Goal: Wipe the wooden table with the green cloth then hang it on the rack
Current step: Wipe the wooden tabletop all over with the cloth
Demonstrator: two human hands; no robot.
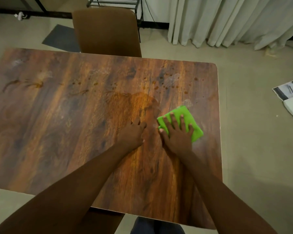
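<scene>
The folded green cloth (184, 114) lies flat on the wooden table (57, 132), near its right edge. My right hand (177, 135) presses down on the cloth with fingers spread, covering its near half. My left hand (133, 134) rests on the bare wood just left of the cloth, fingers loosely curled, holding nothing. A wet brown smear (135, 102) and scattered brown drops (166, 85) mark the tabletop beyond the hands. More streaks (24, 84) show at the far left. A black metal rack (115, 1) stands against the wall beyond the table.
A brown chair (107, 29) is pushed up to the table's far side. A dark mat (61, 37) lies on the floor to its left. White curtains (227, 19) hang at the back right. Papers and small items (289, 97) lie on the floor to the right.
</scene>
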